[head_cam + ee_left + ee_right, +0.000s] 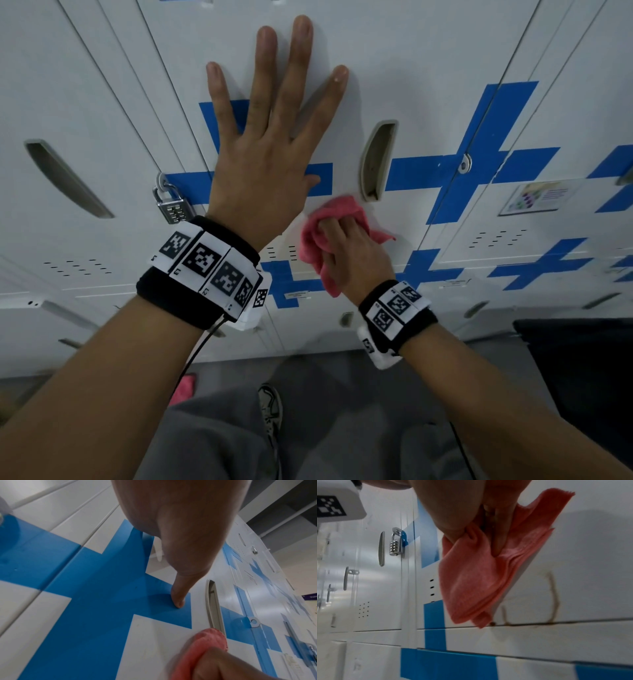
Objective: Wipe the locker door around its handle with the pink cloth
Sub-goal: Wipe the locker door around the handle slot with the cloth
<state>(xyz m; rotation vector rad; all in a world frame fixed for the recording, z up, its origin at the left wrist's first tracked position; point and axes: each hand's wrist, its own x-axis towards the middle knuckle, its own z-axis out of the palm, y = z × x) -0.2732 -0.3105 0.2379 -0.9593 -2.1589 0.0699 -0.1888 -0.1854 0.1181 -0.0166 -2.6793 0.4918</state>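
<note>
The white locker door (404, 78) with blue tape stripes has a grey recessed handle (378, 159) (213, 605). My left hand (270, 137) lies flat on the door left of the handle, fingers spread, thumb tip (178, 601) on blue tape. My right hand (352, 250) grips the bunched pink cloth (318, 236) (202, 646) (471, 577) and presses it on the door just below and left of the handle. In the right wrist view the cloth hangs down from the curled fingers (500, 538).
A silver combination padlock (171, 205) (396, 545) hangs on the neighbouring door to the left. More lockers with handles surround this one. A brownish mark (553, 597) shows on the door's lower part. My legs and a shoe (270, 411) stand on grey floor.
</note>
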